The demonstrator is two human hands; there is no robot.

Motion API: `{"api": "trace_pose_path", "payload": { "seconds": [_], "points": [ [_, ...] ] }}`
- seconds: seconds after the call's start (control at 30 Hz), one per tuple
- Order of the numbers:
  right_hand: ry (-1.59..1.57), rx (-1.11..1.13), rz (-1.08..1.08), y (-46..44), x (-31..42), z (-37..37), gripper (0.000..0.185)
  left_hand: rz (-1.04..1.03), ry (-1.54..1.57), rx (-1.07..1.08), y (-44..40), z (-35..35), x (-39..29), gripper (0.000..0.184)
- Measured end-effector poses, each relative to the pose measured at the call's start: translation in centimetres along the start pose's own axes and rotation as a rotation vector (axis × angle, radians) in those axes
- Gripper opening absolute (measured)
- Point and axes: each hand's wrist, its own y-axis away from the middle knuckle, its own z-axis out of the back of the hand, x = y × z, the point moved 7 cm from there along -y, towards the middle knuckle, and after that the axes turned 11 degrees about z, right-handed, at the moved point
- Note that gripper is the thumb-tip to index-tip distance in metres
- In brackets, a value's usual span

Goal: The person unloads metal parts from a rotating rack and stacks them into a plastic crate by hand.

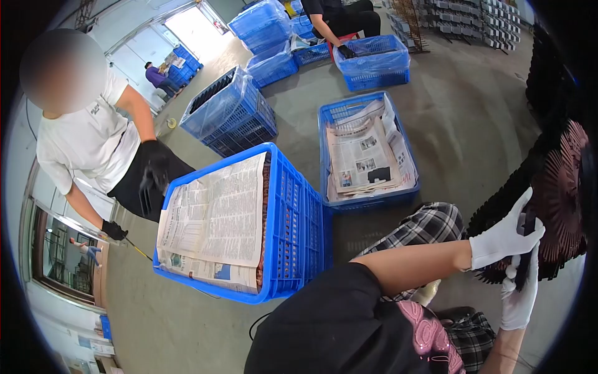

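Both of my hands wear white gloves and sit close together at the right. My left hand (506, 240) curls its thumb and fingers around a dark, narrow piece (528, 222), whose exact kind I cannot make out. Just below, my right hand (520, 302) has its fingers bent around the lower part of what looks like the same dark piece. Right behind the gloves hang fanned rows of thin brownish-red pieces (564, 193) and black ones (498, 215), close to or touching the fingers.
A blue crate (289, 230) topped with newspaper stands left of my lap; another blue crate (324, 149) holds newspapers. Plastic-lined crates (249, 118) stand beyond. A person in black gloves (93, 137) holds a thin rod beside the near crate. Another person (342, 19) sits behind.
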Motion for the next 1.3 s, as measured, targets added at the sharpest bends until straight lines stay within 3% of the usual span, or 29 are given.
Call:
{"api": "trace_pose_path", "payload": {
  "seconds": [0.17, 0.3, 0.47, 0.67, 0.83, 0.97, 1.13, 1.3],
  "points": [
    [-0.107, 0.005, 0.018, 0.2, 0.1, -0.2, 0.066, 0.035, -0.037, 0.145, -1.8, -0.8, 2.7, 0.053],
    [-0.002, -0.133, -0.012, 0.6, -1.4, 1.6, 0.046, 0.385, -0.047, 0.277, 2.1, -0.7, -1.9, 0.042],
    [-0.170, -0.178, -0.065, 0.6, -2.1, 2.3, 0.044, 0.327, -0.043, 0.288, 0.7, -0.8, 0.0, 0.030],
    [-0.053, -0.169, 0.022, 0.4, -1.8, 1.0, 0.043, 0.325, -0.010, 0.265, 1.1, -0.4, -0.2, 0.020],
    [-0.020, -0.230, -0.112, 0.3, -2.0, 2.0, 0.043, 0.084, -0.159, 0.118, -0.4, -0.4, 1.2, 0.021],
    [0.027, -0.124, -0.073, 0.4, -1.7, 2.7, 0.042, -0.256, -0.303, 0.161, -1.3, -1.3, 2.2, 0.037],
    [0.423, -0.174, 0.231, 0.6, -0.4, 1.9, 0.040, -0.192, 0.046, 0.211, -1.8, -1.5, 3.8, 0.058],
    [0.218, -0.093, 0.091, 0.6, 0.8, -0.1, 0.057, -0.100, -0.080, 0.404, -0.9, -2.2, 4.5, 0.072]
  ]
}}
